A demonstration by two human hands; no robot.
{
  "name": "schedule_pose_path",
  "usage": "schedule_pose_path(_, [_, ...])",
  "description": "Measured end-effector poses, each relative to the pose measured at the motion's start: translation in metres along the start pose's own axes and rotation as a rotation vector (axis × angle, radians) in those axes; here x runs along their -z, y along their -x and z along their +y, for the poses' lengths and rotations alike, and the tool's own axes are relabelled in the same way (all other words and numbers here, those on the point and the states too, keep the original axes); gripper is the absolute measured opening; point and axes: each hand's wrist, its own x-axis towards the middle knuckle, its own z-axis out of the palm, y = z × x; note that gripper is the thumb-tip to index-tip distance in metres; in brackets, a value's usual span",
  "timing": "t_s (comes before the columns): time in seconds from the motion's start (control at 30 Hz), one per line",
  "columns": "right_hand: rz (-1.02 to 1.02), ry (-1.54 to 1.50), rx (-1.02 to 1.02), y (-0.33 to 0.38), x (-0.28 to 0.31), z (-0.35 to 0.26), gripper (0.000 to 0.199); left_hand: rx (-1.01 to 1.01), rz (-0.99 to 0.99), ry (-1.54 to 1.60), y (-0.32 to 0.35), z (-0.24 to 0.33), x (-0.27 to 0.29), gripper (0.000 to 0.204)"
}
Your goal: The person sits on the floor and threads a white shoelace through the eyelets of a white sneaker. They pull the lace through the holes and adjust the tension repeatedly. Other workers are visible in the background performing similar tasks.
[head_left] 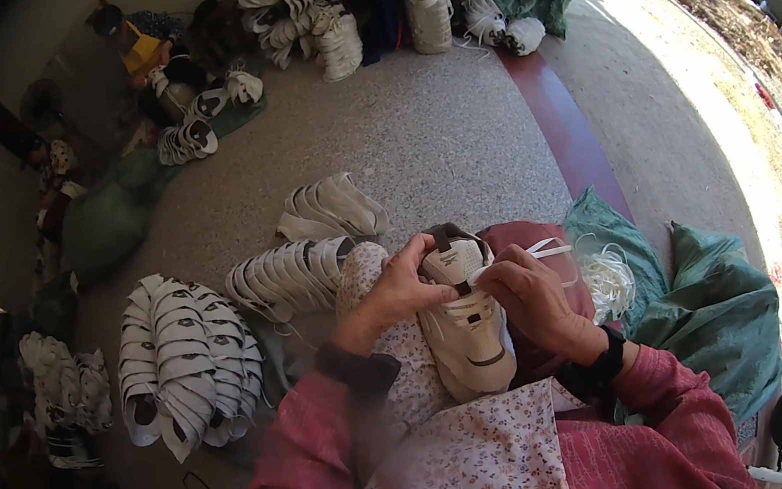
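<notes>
A white shoe upper with a dark tongue tab lies on my lap, toe toward me. My left hand grips its upper left side near the tongue. My right hand pinches a white shoelace at the eyelets on the right side; the lace loops out to the right. A floral cloth covers my knees beneath the shoe.
Stacks of white shoe uppers lie on the floor to my left. A bundle of white laces rests on green sacks at my right. Other people sit by more stacks at the far side.
</notes>
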Motion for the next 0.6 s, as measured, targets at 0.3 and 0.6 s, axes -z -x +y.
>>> schedule_pose_path(0.3, [-0.024,-0.081,-0.007,-0.0035,-0.0028,0.0006,0.005,0.01,0.008,0.09,0.0001,-0.0004,0.0009,0.061])
schedule_pose_path(0.6, [-0.092,-0.119,0.002,-0.0056,-0.0031,-0.0013,0.007,-0.018,-0.037,0.143,-0.0028,-0.0072,0.0021,0.056])
